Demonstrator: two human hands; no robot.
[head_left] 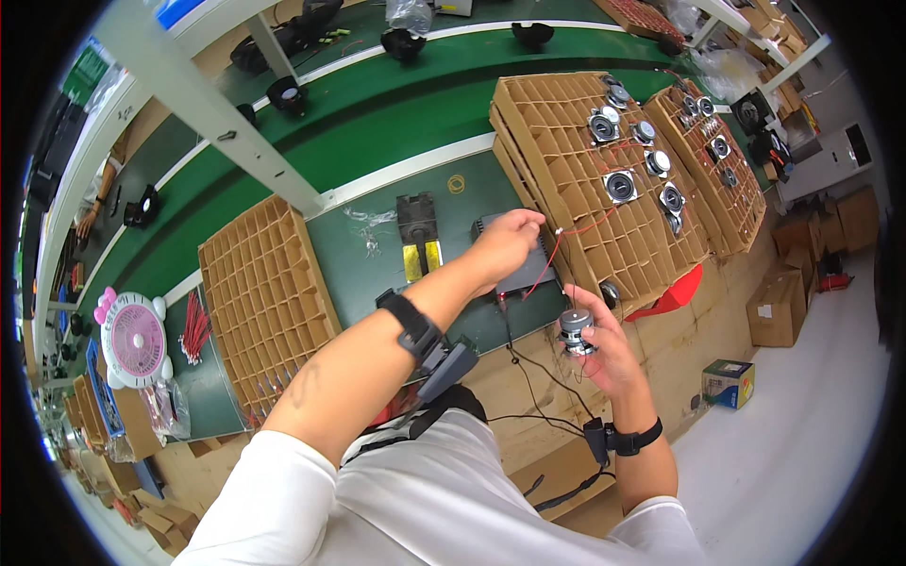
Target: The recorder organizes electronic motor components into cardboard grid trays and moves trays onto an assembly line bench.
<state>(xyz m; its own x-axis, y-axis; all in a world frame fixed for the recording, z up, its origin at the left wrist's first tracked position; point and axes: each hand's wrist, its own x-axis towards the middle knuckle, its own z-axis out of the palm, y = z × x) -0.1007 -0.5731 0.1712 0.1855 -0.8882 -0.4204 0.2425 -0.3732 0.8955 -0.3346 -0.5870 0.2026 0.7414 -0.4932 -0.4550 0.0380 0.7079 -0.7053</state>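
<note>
red wire [578, 229], green belt [377, 104], brown trays [267, 292]

Bright, even overhead light, no hard shadows; only soft shade under the left forearm [377, 349] on the bench [377, 255]. Slight glare on the pale floor [802, 415] at 4 o'clock and on the white shirt [415, 500] at 6. Strong fisheye distortion: the white frame beam [208, 104] and the bench's edge bend toward the rim, esp. at 10–11 o'clock. Black vignette rings the whole pic, w/ thin colour fringing at the border. Centre is sharp; rim areas at 8 and 2 o'clock go soft and squashed. Right hand [599, 344] shows slight motion blur.
</note>
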